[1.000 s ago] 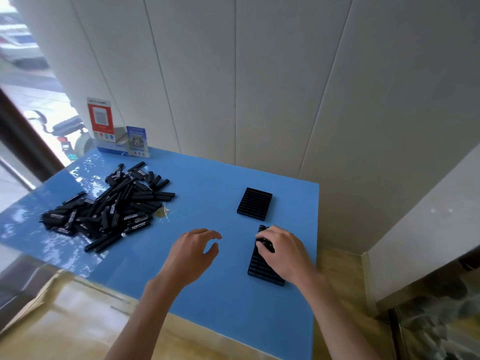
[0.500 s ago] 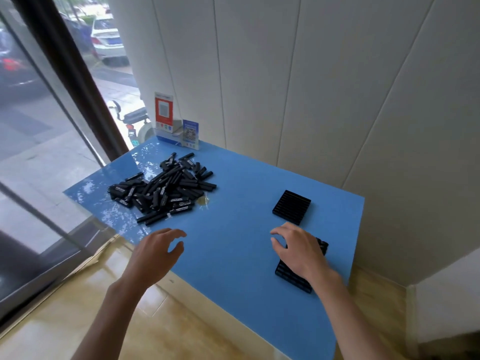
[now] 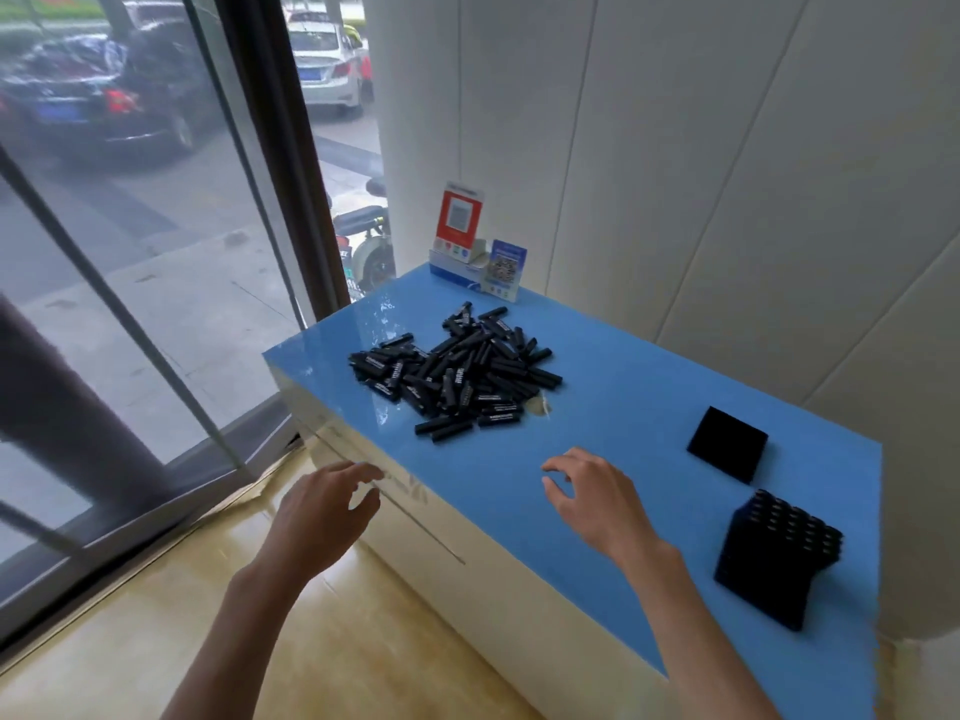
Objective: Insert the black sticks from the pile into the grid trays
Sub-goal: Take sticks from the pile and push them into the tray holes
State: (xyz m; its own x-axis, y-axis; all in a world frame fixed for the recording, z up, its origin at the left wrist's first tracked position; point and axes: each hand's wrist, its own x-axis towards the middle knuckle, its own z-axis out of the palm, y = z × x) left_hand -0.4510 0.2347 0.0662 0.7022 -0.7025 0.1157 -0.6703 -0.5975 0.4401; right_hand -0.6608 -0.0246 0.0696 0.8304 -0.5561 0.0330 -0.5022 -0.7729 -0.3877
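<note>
Both hands empty and loose: left hand (image 3: 322, 517) hovers off the near-left edge of the glossy blue tabletop (image 3: 639, 407), fingers slack; right hand (image 3: 597, 498) is over the blue surface with fingers spread and slightly bent, holding nothing. Target is the loose pile of short black plastic sticks with white lettering (image 3: 457, 376), far-left on the table, just beyond both hands. Nearer black grid tray (image 3: 779, 556) sits at the right edge and looks tipped up on one side, holes visible; second black square grid tray (image 3: 727, 444) lies flat beyond it; can't tell if any holes are filled. My read: the step is the reach to the pile. Take a stray stick from the near fringe rather than digging into the heap, pinch it mid-length, turn it end-on before carrying it to a hole. Nearer tray probably needs laying flat or steadying first, else insertion will push it around. Surface is reflective, sticks may slide. Room: white panelled wall behind, small QR-code card stands (image 3: 478, 246) at the far corner, floor-to-ceiling window on the left with parked cars outside, tan tiled floor.
</note>
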